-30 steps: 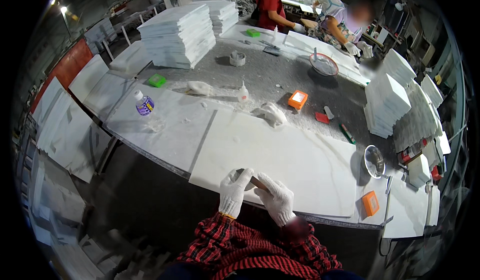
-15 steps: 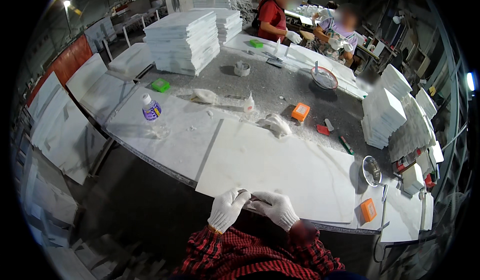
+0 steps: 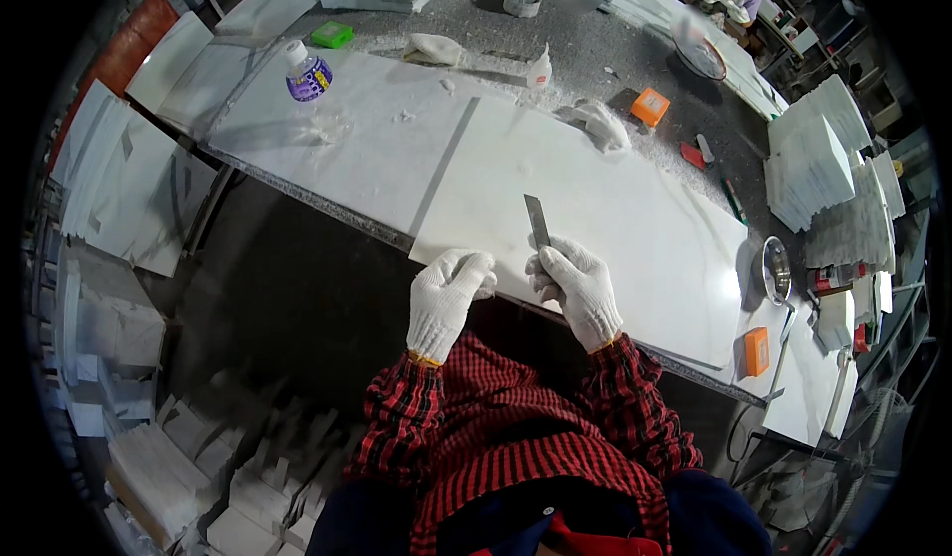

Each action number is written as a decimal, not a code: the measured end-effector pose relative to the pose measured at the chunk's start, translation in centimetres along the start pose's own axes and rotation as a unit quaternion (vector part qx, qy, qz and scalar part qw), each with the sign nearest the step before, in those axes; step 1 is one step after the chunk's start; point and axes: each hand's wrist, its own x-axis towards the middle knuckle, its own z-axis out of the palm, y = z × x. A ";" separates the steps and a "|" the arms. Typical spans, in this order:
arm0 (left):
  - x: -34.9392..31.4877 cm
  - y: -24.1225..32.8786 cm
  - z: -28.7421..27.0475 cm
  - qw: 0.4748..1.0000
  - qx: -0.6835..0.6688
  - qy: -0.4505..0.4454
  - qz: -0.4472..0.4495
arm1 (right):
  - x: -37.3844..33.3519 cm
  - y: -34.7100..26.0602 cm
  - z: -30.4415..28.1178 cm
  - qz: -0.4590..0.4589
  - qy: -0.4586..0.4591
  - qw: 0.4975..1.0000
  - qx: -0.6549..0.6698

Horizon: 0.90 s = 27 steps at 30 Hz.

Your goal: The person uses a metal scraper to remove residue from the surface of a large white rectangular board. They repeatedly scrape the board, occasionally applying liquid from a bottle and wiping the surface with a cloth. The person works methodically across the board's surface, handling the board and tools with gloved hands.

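Right hand (image 3: 580, 293), white knit glove: thumb and fingers clamped on the near end of a flat metal blade (image 3: 536, 221); free end points away, leaning slightly left, seen against the white veined slab (image 3: 605, 214). Left hand (image 3: 446, 296), same glove, near the slab's front edge: fingers curled toward thumb, can't tell if anything's inside.

Blade should be light, thin, stiff with maybe a bit of spring, slick (edges possibly sharp); pinch its 2 flat faces near 1 end, fingers off the edges. Slab lies flat on the table (image 3: 580, 50): likely heavy, rigid, brittle at corners; take 2 opposite edges, away from corners.

Orange box (image 3: 651, 107) beyond slab, metal bowl (image 3: 776, 270) off its right end.
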 end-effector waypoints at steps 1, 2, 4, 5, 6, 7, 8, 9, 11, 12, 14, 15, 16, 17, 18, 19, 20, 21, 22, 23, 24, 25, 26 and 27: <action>0.0 -0.2 0.1 1.000 -0.001 -0.002 0.010 | 0.0 0.3 0.0 0.001 -0.007 1.000 0.018; 0.1 -0.1 0.2 1.000 -0.001 -0.003 0.022 | 0.1 0.5 0.1 0.002 -0.016 0.999 0.036; 0.0 0.5 0.7 0.999 0.023 0.003 0.024 | 0.1 0.6 0.1 0.008 -0.020 0.999 0.042; 0.2 0.6 1.0 0.998 0.051 0.000 0.030 | 0.1 0.6 0.0 0.010 -0.020 0.999 0.045; 0.5 0.7 1.2 0.996 0.079 -0.004 0.036 | 0.0 0.7 0.0 0.021 -0.019 0.999 0.041; 0.6 0.8 1.4 0.993 0.108 -0.010 0.043 | -0.2 0.8 0.0 0.032 -0.017 0.999 0.037; 0.1 1.5 1.9 0.987 0.153 -0.035 0.039 | -0.6 0.6 -0.4 0.037 -0.010 0.999 0.034; -0.1 2.0 2.4 0.976 0.201 -0.062 0.053 | -0.9 0.5 -0.7 0.033 -0.035 0.999 0.019; -0.4 2.4 3.3 0.943 0.293 -0.130 0.087 | -1.6 0.5 -0.6 0.019 -0.068 0.997 -0.014; -0.2 1.7 3.5 0.946 0.285 -0.134 0.077 | -1.7 0.7 -0.7 0.020 -0.066 0.997 -0.030; 0.0 0.9 3.4 0.962 0.233 -0.139 0.042 | -2.1 0.9 -1.4 0.025 -0.074 0.997 -0.024; 0.2 0.1 3.2 0.966 0.217 -0.132 0.035 | -2.4 1.2 -1.8 0.034 -0.080 0.996 -0.021; 0.3 -0.1 3.0 0.965 0.225 -0.133 0.024 | -2.8 1.0 -1.9 0.039 -0.086 0.995 -0.038; 0.0 -0.4 3.1 0.964 0.232 -0.131 0.015 | -3.4 0.7 -2.1 0.045 -0.095 0.993 -0.056; -0.4 -0.5 3.8 0.967 0.208 -0.144 0.030 | -3.5 1.6 -2.5 0.046 -0.085 0.993 -0.065; -0.8 -0.7 4.5 0.969 0.184 -0.158 0.043 | -3.9 2.1 -3.2 0.025 -0.078 0.994 -0.069; -0.8 -1.3 4.5 0.971 0.180 -0.153 0.046 | -4.4 1.7 -3.4 0.042 -0.071 0.992 -0.100; -1.0 -1.4 4.9 0.972 0.173 -0.154 0.045 | -4.9 1.3 -3.7 0.057 -0.062 0.988 -0.131; -1.4 -1.5 5.6 0.973 0.164 -0.155 0.045 | -5.3 1.4 -4.1 0.047 -0.051 0.987 -0.142; -1.6 -1.6 6.2 0.975 0.156 -0.152 0.042 | -5.6 1.2 -4.6 0.057 -0.059 0.985 -0.152; -1.9 -1.5 7.0 0.973 0.160 -0.163 0.047 | -5.7 1.3 -5.3 0.048 -0.059 0.985 -0.157; -2.0 -1.7 7.7 0.971 0.163 -0.169 0.048 | -5.9 1.4 -6.1 0.039 -0.060 0.984 -0.163; -2.7 -1.7 8.2 0.969 0.169 -0.173 0.052 | -6.6 1.4 -6.5 0.029 -0.049 0.990 -0.132; -3.3 -1.9 8.8 0.967 0.175 -0.176 0.054 | -7.4 1.5 -6.9 0.020 -0.039 0.994 -0.100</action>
